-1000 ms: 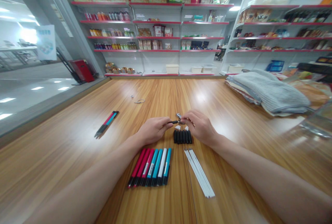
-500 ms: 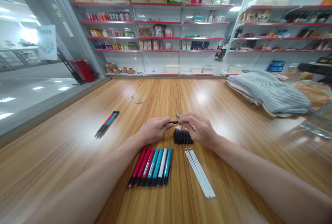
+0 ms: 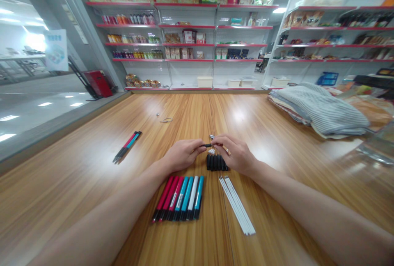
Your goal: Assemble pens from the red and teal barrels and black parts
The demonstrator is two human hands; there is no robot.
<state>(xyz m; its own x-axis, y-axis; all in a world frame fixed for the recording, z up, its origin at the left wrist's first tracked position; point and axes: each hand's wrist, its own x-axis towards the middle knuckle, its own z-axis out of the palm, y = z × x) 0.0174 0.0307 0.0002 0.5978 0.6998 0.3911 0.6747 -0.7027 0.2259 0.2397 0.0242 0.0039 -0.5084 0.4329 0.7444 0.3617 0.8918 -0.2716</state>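
My left hand [image 3: 184,155] pinches one end of a short black pen grip [image 3: 207,145] above the table. At its other end, the fingers of my right hand [image 3: 236,154] are closed; any smaller part between them is hidden. Just below lies a row of several black pen grips [image 3: 217,162], with small white pieces [image 3: 211,151] behind them and small silver parts [image 3: 211,136] farther back. Nearer to me are several red, blue and white pen barrels [image 3: 178,198] side by side. To their right lies a bundle of white refills [image 3: 237,205].
On the wooden table's left side lie red and blue pens [image 3: 127,147]. A thin looped strip [image 3: 166,120] and a tiny shiny piece [image 3: 157,114] sit farther back. Folded striped cloth [image 3: 326,108] is piled at the right. Stocked shelves [image 3: 184,44] stand beyond the table.
My right fingers have shifted slightly around the end of the black pen grip. Everything on the table stays in place.
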